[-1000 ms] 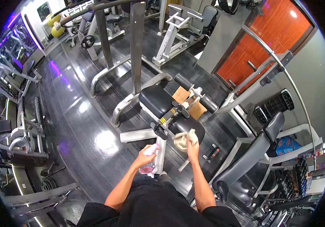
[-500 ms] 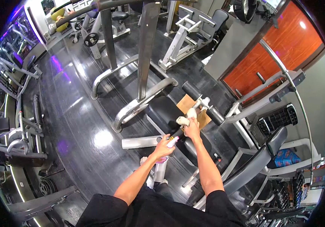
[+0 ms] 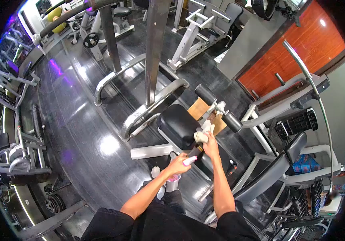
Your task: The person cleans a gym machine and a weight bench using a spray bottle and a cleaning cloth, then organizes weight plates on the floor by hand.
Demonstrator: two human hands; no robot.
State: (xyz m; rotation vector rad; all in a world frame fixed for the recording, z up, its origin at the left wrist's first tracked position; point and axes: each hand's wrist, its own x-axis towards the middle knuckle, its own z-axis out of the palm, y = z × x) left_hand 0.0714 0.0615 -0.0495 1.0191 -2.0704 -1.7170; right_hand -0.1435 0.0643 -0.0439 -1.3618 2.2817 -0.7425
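Observation:
My left hand (image 3: 178, 164) is wrapped round a spray bottle (image 3: 189, 161) with a white and pink trigger head; its clear pinkish body shows below the fingers. In my right hand (image 3: 210, 147) is a bunched whitish cloth (image 3: 201, 135), part of it standing out beyond the fingers. Both hands are over a gym bench machine. Its black padded seat (image 3: 177, 125) lies just left of the cloth, and black foam rollers (image 3: 232, 121) sit on a bar beyond it. A tan board (image 3: 198, 108) shows behind the bar.
A grey upright frame (image 3: 156, 60) with curved tube feet stands ahead. To the right are a padded bench (image 3: 267, 178) and a long silver bar (image 3: 321, 104). Weight plates (image 3: 55, 203) lie at lower left. An orange-brown wooden panel (image 3: 297, 44) is at upper right.
My right hand and the cloth have shifted slightly right and nearer to me, uncovering more of the seat. My left hand has moved a little right and lower with the spray bottle.

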